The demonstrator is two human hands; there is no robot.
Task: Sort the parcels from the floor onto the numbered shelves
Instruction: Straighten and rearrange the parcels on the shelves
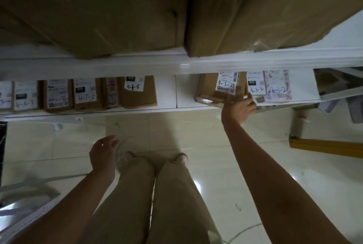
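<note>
A brown cardboard parcel [211,89] labelled 4-3-24 stands on the lower white shelf [186,94], right of centre. My right hand [238,109] reaches up to its lower right corner, fingers curled on the parcel's front edge. To its right stand two more labelled parcels [275,86]. Further left on the same shelf is a row of several upright brown parcels [137,91], one marked 4-3-8. My left hand [103,152] hangs over the floor beside my leg, fingers loosely curled, holding nothing.
Two large cardboard boxes [245,8] fill the shelf above. Between the two groups of parcels the lower shelf shows a gap. A yellow-brown flat box [324,146] lies on the tiled floor at right. A white slotted rack part [29,214] lies at lower left.
</note>
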